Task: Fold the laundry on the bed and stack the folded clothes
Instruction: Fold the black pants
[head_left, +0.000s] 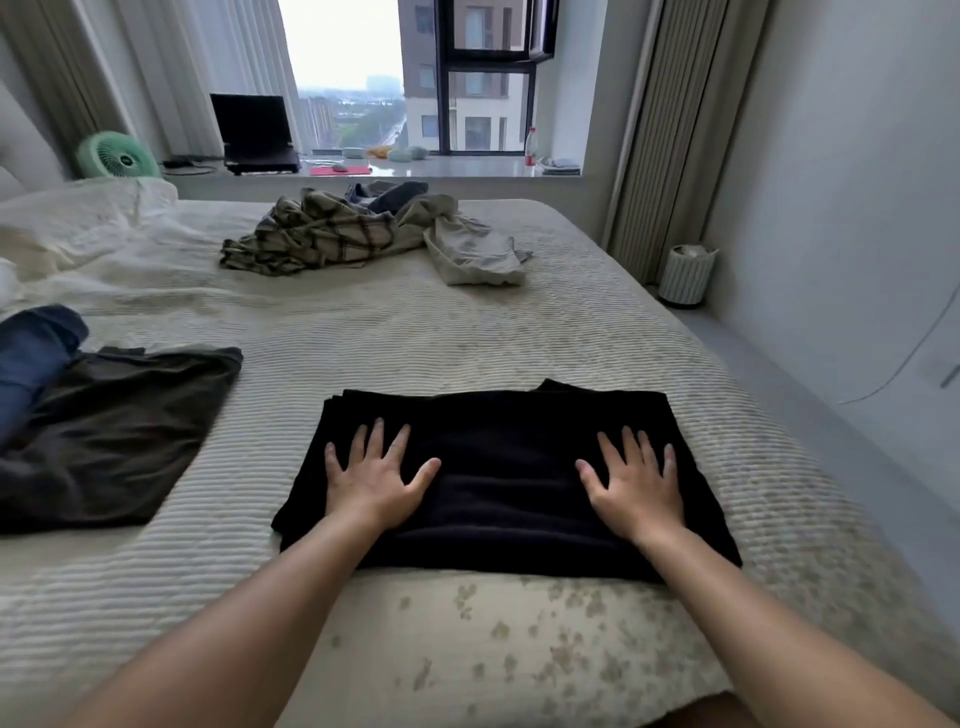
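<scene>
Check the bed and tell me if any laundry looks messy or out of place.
Yes. A crumpled pile of plaid and beige clothes lies unfolded at the far side of the bed. The left hand and right hand press flat on a neatly folded black garment.

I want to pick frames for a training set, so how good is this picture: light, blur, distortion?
Head view: soft daylight from the window, whose sky is blown out; no hard shadows on the bed. The black garment under the left hand and right hand shows almost no fold detail. Wide-angle bending curves the edges; mild softness throughout.
</scene>
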